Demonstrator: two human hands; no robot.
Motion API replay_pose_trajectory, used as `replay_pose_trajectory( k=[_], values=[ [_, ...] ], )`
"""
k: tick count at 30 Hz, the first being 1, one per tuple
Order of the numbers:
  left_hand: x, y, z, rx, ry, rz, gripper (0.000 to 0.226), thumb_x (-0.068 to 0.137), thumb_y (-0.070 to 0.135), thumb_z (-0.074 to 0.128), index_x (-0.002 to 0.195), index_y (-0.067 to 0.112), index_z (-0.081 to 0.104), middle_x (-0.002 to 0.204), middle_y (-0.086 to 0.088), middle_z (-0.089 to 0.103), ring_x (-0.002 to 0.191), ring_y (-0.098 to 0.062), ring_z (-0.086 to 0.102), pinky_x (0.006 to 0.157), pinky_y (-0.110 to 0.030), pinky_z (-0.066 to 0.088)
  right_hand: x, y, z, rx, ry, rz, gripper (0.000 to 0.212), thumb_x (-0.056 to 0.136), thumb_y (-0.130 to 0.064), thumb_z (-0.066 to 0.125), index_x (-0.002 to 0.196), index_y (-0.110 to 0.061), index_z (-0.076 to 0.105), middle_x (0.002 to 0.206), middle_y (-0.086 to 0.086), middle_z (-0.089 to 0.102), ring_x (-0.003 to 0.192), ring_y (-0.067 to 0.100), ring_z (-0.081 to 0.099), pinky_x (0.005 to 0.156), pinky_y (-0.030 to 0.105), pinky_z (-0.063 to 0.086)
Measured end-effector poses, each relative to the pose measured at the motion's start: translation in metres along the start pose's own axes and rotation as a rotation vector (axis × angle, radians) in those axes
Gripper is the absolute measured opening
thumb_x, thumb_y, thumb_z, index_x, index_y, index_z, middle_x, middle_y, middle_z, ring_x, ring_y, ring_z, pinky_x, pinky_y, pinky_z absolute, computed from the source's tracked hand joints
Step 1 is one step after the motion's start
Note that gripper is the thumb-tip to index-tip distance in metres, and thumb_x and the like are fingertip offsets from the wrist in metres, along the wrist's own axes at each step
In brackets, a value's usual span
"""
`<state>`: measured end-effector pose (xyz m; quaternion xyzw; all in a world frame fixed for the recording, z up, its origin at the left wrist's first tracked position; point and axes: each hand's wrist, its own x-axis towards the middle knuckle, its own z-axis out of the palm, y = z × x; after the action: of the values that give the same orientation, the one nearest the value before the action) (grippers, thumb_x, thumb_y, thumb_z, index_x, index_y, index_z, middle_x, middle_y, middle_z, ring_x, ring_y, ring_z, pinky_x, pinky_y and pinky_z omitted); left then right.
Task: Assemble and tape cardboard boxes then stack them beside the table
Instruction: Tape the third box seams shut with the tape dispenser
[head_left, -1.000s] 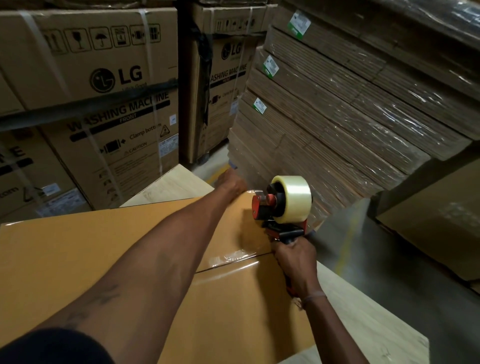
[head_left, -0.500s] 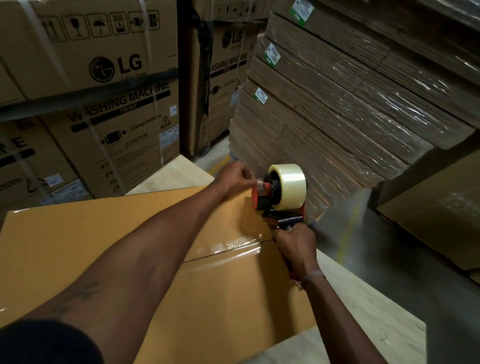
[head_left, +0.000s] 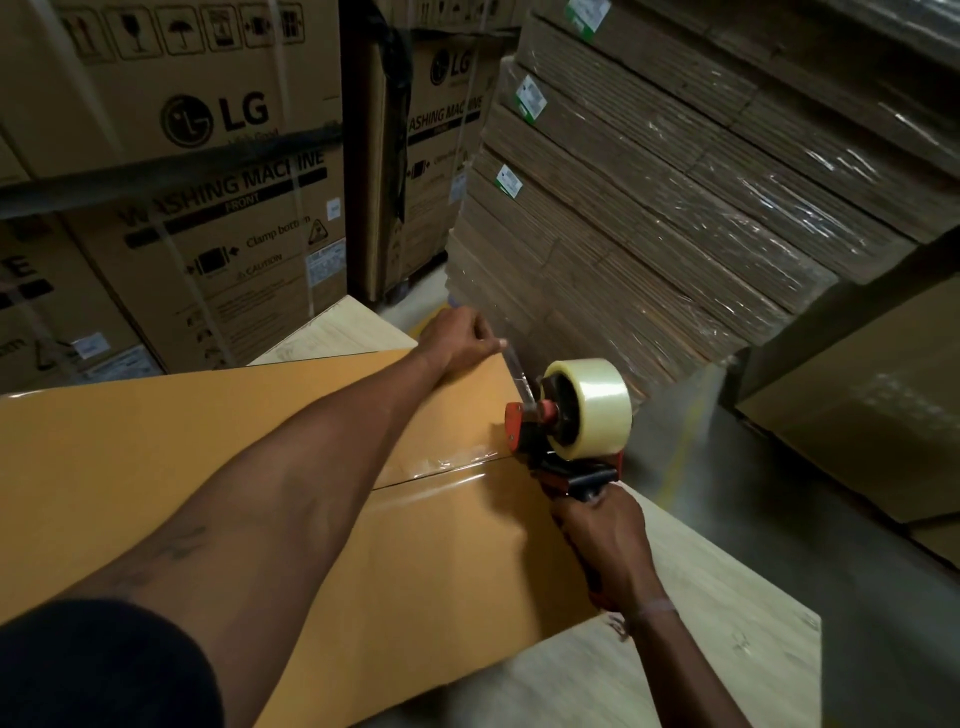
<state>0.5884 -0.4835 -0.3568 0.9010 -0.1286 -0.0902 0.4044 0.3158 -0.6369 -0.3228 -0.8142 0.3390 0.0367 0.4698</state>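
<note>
Right hand (head_left: 602, 540) grips dispenser (head_left: 566, 436) at box (head_left: 260, 467) far edge | left hand (head_left: 457, 340) pinches tape (head_left: 517, 371) taut, we judge, for sealing seam.

Showing dim, warm warehouse light, falling from above and somewhat ahead. Glaring in white streaks on the shrink-wrapped cardboard stacks (head_left: 675, 171) at upper right, and gleaming along the clear tape strip (head_left: 441, 467) on the box top (head_left: 156, 457). Catching a soft highlight on the tape roll (head_left: 597, 410). Casting a dark shadow under the forearm across the box. Sinking into near black at the lower left corner, over the sleeve (head_left: 93, 670). Blurring at the bench (head_left: 727, 597) edge and the floor (head_left: 779, 467) on the right; smearing slightly around the right hand (head_left: 605, 540). Bending straight carton edges outward toward the frame borders, wide-angle fashion. Staying legible in the printed lettering on the washing machine cartons (head_left: 208, 156) despite the gloom.
</note>
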Motion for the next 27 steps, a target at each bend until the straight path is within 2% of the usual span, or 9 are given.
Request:
replay_pose_trajectory(
  k=[4,6,9,11,13,19,24,27],
  values=[
    [-0.007,0.017,0.003,0.192,0.037,-0.027,0.028,0.095,0.049,0.068,0.103,0.023,0.065,0.103,-0.001,0.068,0.101,-0.024,0.062,0.089,-0.042,0.046,0.000,-0.001,0.004,-0.013,0.001,0.001,0.019,0.082,-0.020,0.072,0.066,-0.016,0.062,0.053,-0.002,0.059,0.059,0.021,0.052,0.061,0.037,0.040],
    [-0.013,0.020,0.008,0.210,0.059,-0.029,0.033,0.101,0.050,0.059,0.108,0.019,0.067,0.110,-0.006,0.069,0.108,-0.029,0.062,0.092,-0.043,0.041,0.000,-0.003,0.004,-0.005,-0.003,-0.007,0.018,0.083,-0.019,0.071,0.067,-0.016,0.064,0.053,-0.003,0.060,0.060,0.021,0.053,0.062,0.037,0.040],
    [-0.025,0.013,0.016,0.272,0.037,-0.001,0.051,0.099,0.066,0.049,0.111,0.019,0.065,0.113,-0.007,0.068,0.111,-0.031,0.061,0.092,-0.045,0.036,0.000,-0.004,0.003,0.012,0.001,-0.005,0.020,0.084,-0.021,0.073,0.067,-0.016,0.065,0.054,-0.004,0.061,0.061,0.021,0.055,0.063,0.036,0.041],
    [-0.032,0.009,0.019,0.370,0.023,0.038,0.064,0.090,0.078,0.049,0.117,0.022,0.063,0.118,-0.006,0.068,0.114,-0.031,0.059,0.096,-0.048,0.035,0.000,-0.004,0.004,0.017,0.007,-0.007,0.024,0.084,-0.020,0.072,0.062,-0.017,0.061,0.051,-0.005,0.058,0.060,0.021,0.053,0.063,0.037,0.040],
    [-0.037,0.009,0.021,0.407,0.040,0.051,0.068,0.088,0.081,0.049,0.123,0.024,0.062,0.126,-0.006,0.067,0.120,-0.032,0.057,0.100,-0.048,0.033,-0.001,-0.004,0.003,0.014,0.007,-0.007,0.025,0.083,-0.016,0.071,0.061,-0.019,0.059,0.050,-0.006,0.056,0.061,0.021,0.052,0.064,0.037,0.040],
    [-0.039,0.016,0.018,0.415,0.024,-0.030,0.068,0.086,0.082,0.049,0.123,0.027,0.062,0.127,-0.005,0.066,0.122,-0.030,0.054,0.098,-0.048,0.031,-0.007,-0.004,-0.004,0.007,-0.025,-0.032,0.012,0.088,-0.019,0.071,0.077,-0.017,0.066,0.067,0.000,0.065,0.068,0.021,0.058,0.063,0.034,0.042],
    [-0.039,0.021,0.017,0.429,0.001,-0.071,0.070,0.087,0.080,0.050,0.130,0.026,0.062,0.132,-0.007,0.064,0.130,-0.032,0.048,0.104,-0.051,0.027,-0.038,0.020,-0.018,0.050,-0.004,-0.010,0.026,0.089,-0.015,0.072,0.068,-0.023,0.058,0.053,-0.011,0.054,0.063,0.017,0.048,0.057,0.033,0.036],
    [-0.043,0.026,0.017,0.430,-0.004,-0.089,0.068,0.089,0.077,0.053,0.132,0.025,0.061,0.136,-0.009,0.061,0.135,-0.035,0.044,0.110,-0.054,0.022,-0.051,0.036,-0.024,0.069,0.030,0.001,0.034,0.085,-0.017,0.073,0.060,-0.026,0.052,0.049,-0.010,0.048,0.060,0.019,0.041,0.058,0.038,0.032]
  ],
)
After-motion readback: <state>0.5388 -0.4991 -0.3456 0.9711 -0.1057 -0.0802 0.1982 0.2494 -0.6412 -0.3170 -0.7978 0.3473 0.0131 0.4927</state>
